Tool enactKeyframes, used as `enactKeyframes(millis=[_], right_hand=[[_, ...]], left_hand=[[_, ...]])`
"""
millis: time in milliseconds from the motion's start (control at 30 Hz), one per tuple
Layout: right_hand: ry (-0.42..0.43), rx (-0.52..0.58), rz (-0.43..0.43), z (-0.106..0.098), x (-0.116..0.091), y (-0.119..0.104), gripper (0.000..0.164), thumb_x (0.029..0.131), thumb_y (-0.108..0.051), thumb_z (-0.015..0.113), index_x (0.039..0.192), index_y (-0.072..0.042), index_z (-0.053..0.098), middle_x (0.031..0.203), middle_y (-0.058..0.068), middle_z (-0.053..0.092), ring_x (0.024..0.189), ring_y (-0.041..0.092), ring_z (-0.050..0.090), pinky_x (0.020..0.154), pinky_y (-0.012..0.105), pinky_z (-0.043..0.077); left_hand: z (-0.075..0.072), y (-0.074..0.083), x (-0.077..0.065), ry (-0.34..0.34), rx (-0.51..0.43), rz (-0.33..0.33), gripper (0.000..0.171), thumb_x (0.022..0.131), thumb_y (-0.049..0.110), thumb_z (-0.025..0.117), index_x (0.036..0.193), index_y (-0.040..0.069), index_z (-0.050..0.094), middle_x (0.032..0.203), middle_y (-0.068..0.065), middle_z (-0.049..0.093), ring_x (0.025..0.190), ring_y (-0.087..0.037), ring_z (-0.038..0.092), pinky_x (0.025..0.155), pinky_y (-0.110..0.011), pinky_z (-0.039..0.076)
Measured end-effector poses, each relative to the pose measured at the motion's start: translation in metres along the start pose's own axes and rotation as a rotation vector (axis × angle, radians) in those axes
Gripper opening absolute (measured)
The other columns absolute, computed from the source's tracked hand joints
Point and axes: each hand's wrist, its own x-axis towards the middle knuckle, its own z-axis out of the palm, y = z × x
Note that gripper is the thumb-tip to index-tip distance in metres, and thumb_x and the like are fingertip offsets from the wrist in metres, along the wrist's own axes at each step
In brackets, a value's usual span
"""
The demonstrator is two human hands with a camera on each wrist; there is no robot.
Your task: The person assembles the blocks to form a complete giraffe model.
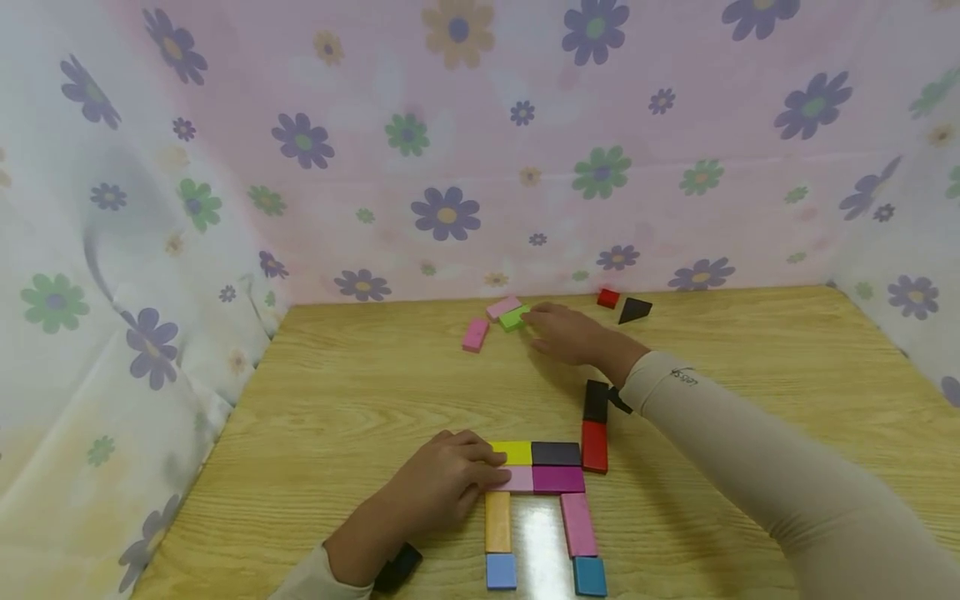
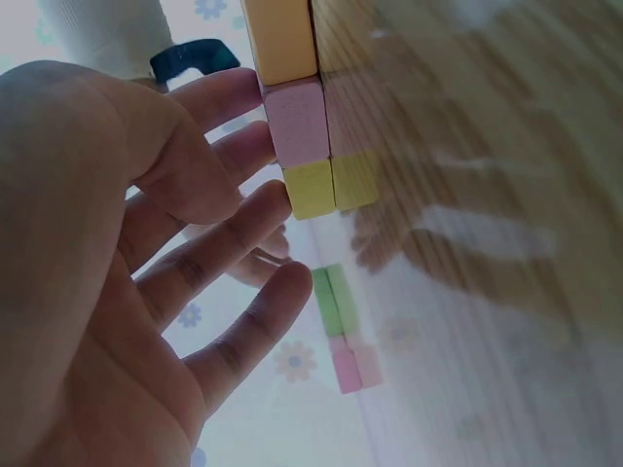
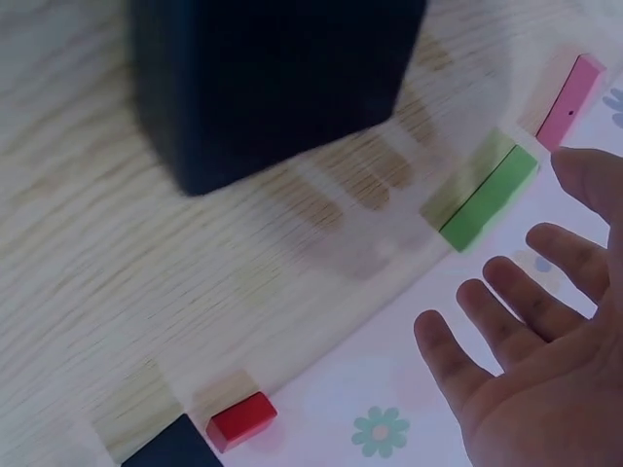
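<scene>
My left hand [image 1: 446,479] reaches in from the left. In the left wrist view its fairly straight fingertips touch the sides of a light pink block [image 2: 298,124] and a yellow block [image 2: 310,189]. Those two lie in a flat arrangement with a dark grey block [image 1: 556,454] and a magenta block [image 1: 558,479]. Below run two legs: an orange block [image 1: 498,522] above a blue one, and a pink block [image 1: 578,524] above a teal one. My right hand [image 1: 566,333] stretches to the far side, fingers spread and holding nothing, fingertips close to a green block [image 1: 512,318].
Two pink blocks lie by the green one, one behind and one in front [image 1: 476,335]. A small red block [image 1: 608,298] and a black triangular block [image 1: 635,310] sit at the back edge. A black block [image 1: 596,402] and red block [image 1: 594,447] adjoin the arrangement's right side. Flowered cloth [image 1: 450,167] encloses the table.
</scene>
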Motion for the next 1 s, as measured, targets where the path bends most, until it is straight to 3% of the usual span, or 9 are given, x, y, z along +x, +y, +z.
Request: enactKeyframes(millis=[300, 467, 700, 833, 1000], right_hand=[[-0.055, 0.014, 0.028, 0.004, 0.017, -0.004, 0.053, 0.105, -0.018, 0.046, 0.153, 0.002, 0.034, 0.159, 0.024, 0.034, 0.147, 0.039, 0.034, 0.12, 0.053, 0.029], [-0.06, 0.011, -0.012, 0.006, 0.02, -0.004, 0.053, 0.106, -0.015, 0.044, 0.154, 0.004, 0.031, 0.161, 0.025, 0.028, 0.148, 0.04, 0.031, 0.12, 0.052, 0.028], [-0.134, -0.001, -0.022, 0.005, 0.024, -0.006, 0.055, 0.108, -0.014, 0.037, 0.158, 0.002, 0.021, 0.165, 0.022, 0.017, 0.153, 0.039, 0.019, 0.123, 0.051, 0.021], [-0.131, -0.059, -0.023, 0.004, 0.025, -0.007, 0.053, 0.108, -0.013, 0.037, 0.158, -0.002, 0.024, 0.164, 0.021, 0.023, 0.151, 0.04, 0.023, 0.12, 0.055, 0.026], [-0.073, -0.124, -0.028, 0.002, 0.026, -0.008, 0.043, 0.107, -0.015, 0.044, 0.149, -0.005, 0.047, 0.151, 0.021, 0.045, 0.14, 0.041, 0.042, 0.111, 0.059, 0.039]], left_hand=[[0.002, -0.002, -0.001, -0.008, 0.005, -0.009, 0.024, 0.099, 0.015, 0.061, 0.114, 0.024, 0.078, 0.122, 0.008, 0.071, 0.117, -0.012, 0.062, 0.097, -0.037, 0.052], [0.002, -0.002, -0.001, -0.01, 0.007, -0.006, 0.024, 0.099, 0.016, 0.061, 0.114, 0.025, 0.077, 0.122, 0.008, 0.071, 0.117, -0.012, 0.061, 0.096, -0.036, 0.052], [0.002, -0.002, -0.001, -0.007, 0.009, -0.011, 0.025, 0.1, 0.016, 0.06, 0.115, 0.025, 0.077, 0.123, 0.009, 0.071, 0.118, -0.012, 0.061, 0.098, -0.039, 0.052], [0.002, -0.001, 0.0, -0.007, 0.021, -0.008, 0.025, 0.099, 0.016, 0.06, 0.115, 0.026, 0.077, 0.123, 0.008, 0.071, 0.119, -0.012, 0.061, 0.098, -0.04, 0.052], [0.001, -0.001, -0.001, -0.008, 0.032, -0.009, 0.026, 0.099, 0.015, 0.06, 0.115, 0.025, 0.077, 0.123, 0.009, 0.071, 0.118, -0.012, 0.061, 0.098, -0.039, 0.051]])
